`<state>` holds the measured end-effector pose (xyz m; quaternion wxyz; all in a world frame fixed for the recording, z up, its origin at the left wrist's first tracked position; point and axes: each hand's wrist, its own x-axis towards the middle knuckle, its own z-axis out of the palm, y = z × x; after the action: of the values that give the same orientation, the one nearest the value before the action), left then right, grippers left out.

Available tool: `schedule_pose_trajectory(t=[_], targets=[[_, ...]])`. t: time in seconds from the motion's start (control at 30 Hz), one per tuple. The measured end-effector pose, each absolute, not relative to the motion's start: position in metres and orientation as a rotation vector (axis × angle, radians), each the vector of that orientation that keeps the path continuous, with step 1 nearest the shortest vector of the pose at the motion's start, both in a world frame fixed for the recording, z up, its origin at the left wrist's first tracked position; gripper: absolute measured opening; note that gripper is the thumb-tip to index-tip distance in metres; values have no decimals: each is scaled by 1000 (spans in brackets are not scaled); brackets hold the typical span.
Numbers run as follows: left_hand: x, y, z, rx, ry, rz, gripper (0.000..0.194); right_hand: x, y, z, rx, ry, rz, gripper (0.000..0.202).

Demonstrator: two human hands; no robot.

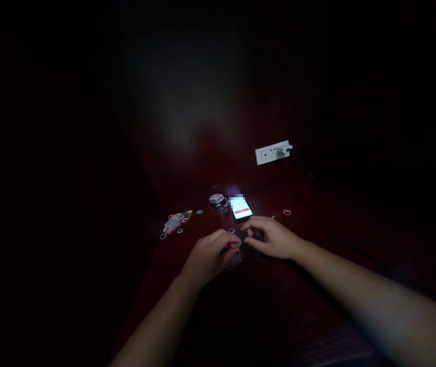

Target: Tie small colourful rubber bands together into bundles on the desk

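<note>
My left hand is closed in a pinch on a small green hair tie, most of which is hidden by the fingertips. Just to its right, my right hand has thumb and forefinger apart, with nothing visible between them. A dim purplish thing lies under the left fingertips, too dark to make out. Beyond the hands lies a single pale hair tie. A loose pile of coloured hair ties spreads over the dark red table to the left.
A lit phone lies behind the hands, beside a small clear jar with a patterned lid. A pink hair tie rests further right. On the back wall is a white socket with a plugged-in charger. Surroundings are very dark.
</note>
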<state>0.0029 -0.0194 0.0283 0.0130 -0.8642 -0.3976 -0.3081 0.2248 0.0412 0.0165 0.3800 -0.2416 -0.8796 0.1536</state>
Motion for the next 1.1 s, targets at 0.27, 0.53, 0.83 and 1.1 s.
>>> schedule_pose_trajectory(t=[0.27,0.53,0.83,1.1], targets=[[14,-25,29,-2685,-1227,-900,13,220,27,19,-511,-2362,531,11],[20,-26,32,-2723,-1368,-956,12,218,29,16,-551,-2343,504,14],[19,-26,28,-2649,-1430,-983,21,219,30,15,-572,-2311,530,13],[20,-24,26,-2617,-1479,-913,8,219,31,11,-584,-2312,542,13]])
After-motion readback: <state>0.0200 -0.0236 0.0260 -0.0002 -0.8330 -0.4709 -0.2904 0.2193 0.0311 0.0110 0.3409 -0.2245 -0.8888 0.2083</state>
